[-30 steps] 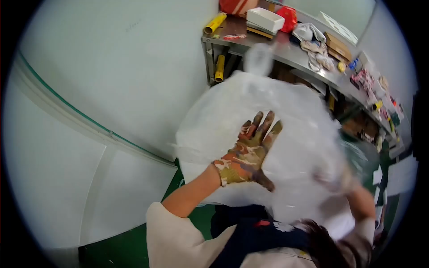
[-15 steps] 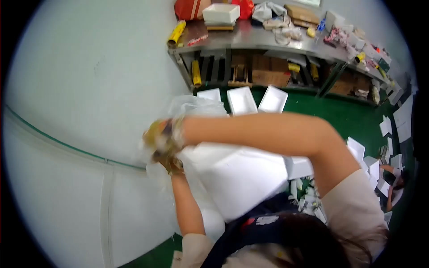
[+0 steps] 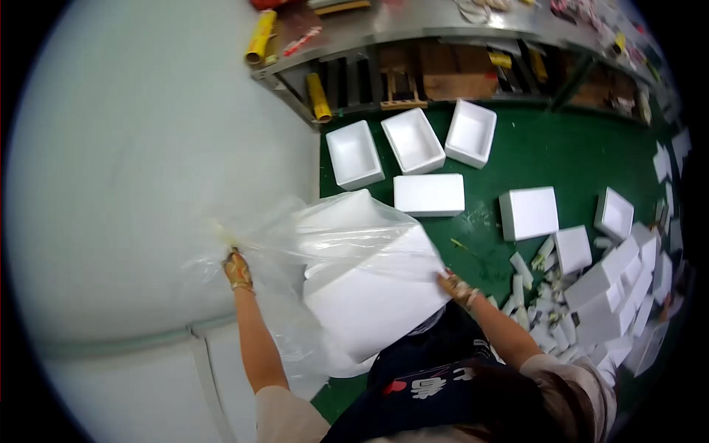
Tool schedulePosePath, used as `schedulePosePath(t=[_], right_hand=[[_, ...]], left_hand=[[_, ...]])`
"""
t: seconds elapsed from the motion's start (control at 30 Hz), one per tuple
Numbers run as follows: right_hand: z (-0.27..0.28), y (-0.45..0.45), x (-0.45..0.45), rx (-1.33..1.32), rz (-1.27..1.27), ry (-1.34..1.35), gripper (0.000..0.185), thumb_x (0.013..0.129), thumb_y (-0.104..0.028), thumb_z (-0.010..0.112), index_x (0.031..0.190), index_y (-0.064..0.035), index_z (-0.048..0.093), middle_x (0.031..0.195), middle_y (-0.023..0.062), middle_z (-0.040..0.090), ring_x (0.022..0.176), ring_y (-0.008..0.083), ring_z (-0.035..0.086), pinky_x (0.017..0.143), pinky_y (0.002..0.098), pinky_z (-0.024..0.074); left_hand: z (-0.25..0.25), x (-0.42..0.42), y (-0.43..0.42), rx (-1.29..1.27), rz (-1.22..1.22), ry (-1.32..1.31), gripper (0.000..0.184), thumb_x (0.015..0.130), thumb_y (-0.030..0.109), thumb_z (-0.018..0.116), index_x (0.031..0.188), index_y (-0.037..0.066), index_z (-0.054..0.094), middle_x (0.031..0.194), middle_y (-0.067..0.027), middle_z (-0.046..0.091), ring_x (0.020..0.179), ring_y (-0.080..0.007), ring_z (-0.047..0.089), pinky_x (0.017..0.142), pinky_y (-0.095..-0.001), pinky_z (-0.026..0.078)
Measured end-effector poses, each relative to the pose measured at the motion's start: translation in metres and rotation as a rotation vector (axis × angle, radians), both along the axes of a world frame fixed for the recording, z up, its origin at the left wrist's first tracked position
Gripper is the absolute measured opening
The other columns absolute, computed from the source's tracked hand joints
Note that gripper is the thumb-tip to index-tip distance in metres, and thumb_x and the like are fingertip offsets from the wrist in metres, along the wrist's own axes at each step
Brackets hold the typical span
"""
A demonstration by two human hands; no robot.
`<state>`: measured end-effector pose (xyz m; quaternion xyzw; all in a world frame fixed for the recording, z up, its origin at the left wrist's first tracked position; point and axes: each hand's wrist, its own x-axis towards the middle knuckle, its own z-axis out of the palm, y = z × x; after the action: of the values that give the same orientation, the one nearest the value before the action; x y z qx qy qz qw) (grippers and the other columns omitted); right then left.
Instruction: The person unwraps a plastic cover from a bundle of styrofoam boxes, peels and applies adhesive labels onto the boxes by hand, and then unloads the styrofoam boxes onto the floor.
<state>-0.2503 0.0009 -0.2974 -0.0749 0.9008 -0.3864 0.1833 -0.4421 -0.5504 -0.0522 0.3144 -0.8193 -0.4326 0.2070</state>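
A clear plastic bag stretches over a stack of large white foam pieces in front of my body. My left hand, in a patterned glove, is closed on the bag's gathered edge at the left, away from the foam. At the right corner of the foam, my right hand, gloved alike, has its fingers closed on the plastic edge. Part of the foam shows through the film, and the lower front part looks uncovered.
Three open white foam boxes stand on the green floor below a metal table. More foam boxes and a heap of foam pieces lie to the right. A pale wall runs along the left.
My hands, together at the left half a second ago, are now apart, with my right hand moved across to the right. The bag is drawn over the foam, and the view has tilted down.
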Motion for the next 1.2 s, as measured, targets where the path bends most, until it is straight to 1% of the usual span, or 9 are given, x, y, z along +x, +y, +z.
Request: schedulePosePath(t=[0.1, 0.23, 0.3, 0.43, 0.5, 0.6, 0.77, 1.0, 1.2], right_hand=[[0.022, -0.099, 0.0, -0.495, -0.222, -0.459, 0.066, 0.087, -0.032, 0.062, 0.137, 0.0003, 0.032, 0.128, 0.0201, 0.048, 0.106, 0.0299, 0.057, 0.085, 0.0333, 0.0494], [0.186, -0.205, -0.072, -0.315, -0.162, -0.361, 0.104, 0.074, -0.049, 0.071, 0.141, 0.0066, 0.012, 0.128, 0.0294, 0.041, 0.121, 0.0405, 0.042, 0.103, 0.0411, 0.0362], [0.125, -0.299, -0.094, -0.343, -0.392, 0.361, 0.08, 0.081, -0.046, 0.063, 0.131, 0.0093, 0.035, 0.136, 0.0317, 0.033, 0.127, 0.042, 0.033, 0.107, 0.0406, 0.0304], [0.141, -0.295, -0.225, -0.423, -0.008, -0.294, 0.088, 0.084, -0.045, 0.057, 0.14, 0.0082, 0.016, 0.144, 0.0315, 0.019, 0.133, 0.0418, 0.024, 0.109, 0.0389, 0.0263], [0.143, -0.293, -0.246, -0.198, 0.238, -0.25, 0.098, 0.082, -0.055, 0.054, 0.141, 0.0093, 0.009, 0.146, 0.0314, 0.014, 0.135, 0.0421, 0.021, 0.109, 0.0392, 0.0258], [0.127, -0.278, -0.25, -0.314, 0.249, -0.441, 0.121, 0.07, -0.067, 0.061, 0.144, 0.0008, -0.006, 0.147, 0.033, 0.004, 0.132, 0.0436, 0.027, 0.107, 0.0418, 0.029], [0.084, -0.206, -0.218, -0.818, 0.369, -0.33, 0.1, 0.075, -0.06, 0.061, 0.141, 0.0015, 0.019, 0.144, 0.0213, 0.026, 0.13, 0.0369, 0.034, 0.106, 0.0406, 0.0321], [-0.086, 0.052, -0.235, 0.217, -0.293, -0.372, 0.039, 0.073, -0.026, 0.064, 0.103, -0.0053, 0.048, 0.093, 0.0135, 0.058, 0.089, 0.0274, 0.062, 0.073, 0.0364, 0.0516], [-0.238, 0.149, -0.393, 0.862, -0.037, -0.133, 0.046, 0.088, -0.022, 0.046, 0.13, -0.0052, 0.042, 0.131, 0.0125, 0.047, 0.118, 0.0216, 0.047, 0.101, 0.0352, 0.038]], left_hand=[[-0.006, -0.1, -0.044, -0.084, -0.114, -0.19, 0.037, 0.093, 0.03, 0.047, 0.089, -0.003, 0.063, 0.076, -0.0072, 0.059, 0.069, -0.0193, 0.051, 0.063, -0.033, 0.041], [-0.002, -0.225, -0.056, -0.84, -0.375, -0.336, 0.046, 0.093, 0.034, 0.039, 0.091, -0.005, 0.063, 0.083, -0.0186, 0.065, 0.077, -0.0254, 0.059, 0.071, -0.0367, 0.045], [0.015, -0.274, -0.078, -0.627, -0.21, -0.547, 0.041, 0.092, 0.031, 0.042, 0.094, -0.004, 0.064, 0.093, -0.019, 0.065, 0.083, -0.0281, 0.061, 0.075, -0.0375, 0.046], [0.012, -0.279, -0.084, -0.27, -0.117, -0.28, 0.033, 0.089, 0.022, 0.054, 0.113, -0.002, 0.059, 0.118, -0.0196, 0.059, 0.103, -0.034, 0.056, 0.085, -0.0414, 0.044], [0.047, -0.229, 0.067, -0.833, -0.125, -0.185, 0.048, 0.089, 0.023, 0.057, 0.127, -0.003, 0.047, 0.128, -0.0202, 0.05, 0.114, -0.0333, 0.05, 0.094, -0.0389, 0.041], [0.017, -0.159, 0.159, -0.934, -0.481, -0.062, 0.06, 0.084, 0.025, 0.064, 0.132, -0.002, 0.04, 0.134, -0.0207, 0.044, 0.124, -0.0336, 0.041, 0.105, -0.0402, 0.031], [-0.072, -0.092, 0.251, -0.918, -0.621, -0.777, 0.065, 0.078, 0.038, 0.065, 0.133, 0.008, 0.045, 0.146, -0.0165, 0.03, 0.137, -0.0351, 0.019, 0.112, -0.046, 0.014], [-0.105, -0.088, 0.266, -1.277, -0.695, -1.026, 0.039, 0.077, 0.02, 0.061, 0.112, 0.004, 0.059, 0.144, -0.0155, 0.033, 0.138, -0.0355, 0.017, 0.113, -0.046, 0.012], [-0.14, -0.093, 0.359, -0.978, -0.683, -0.818, 0.036, 0.07, 0.008, 0.069, 0.105, 0.003, 0.06, 0.129, -0.02, 0.045, 0.122, -0.0393, 0.038, 0.1, -0.0447, 0.035]])
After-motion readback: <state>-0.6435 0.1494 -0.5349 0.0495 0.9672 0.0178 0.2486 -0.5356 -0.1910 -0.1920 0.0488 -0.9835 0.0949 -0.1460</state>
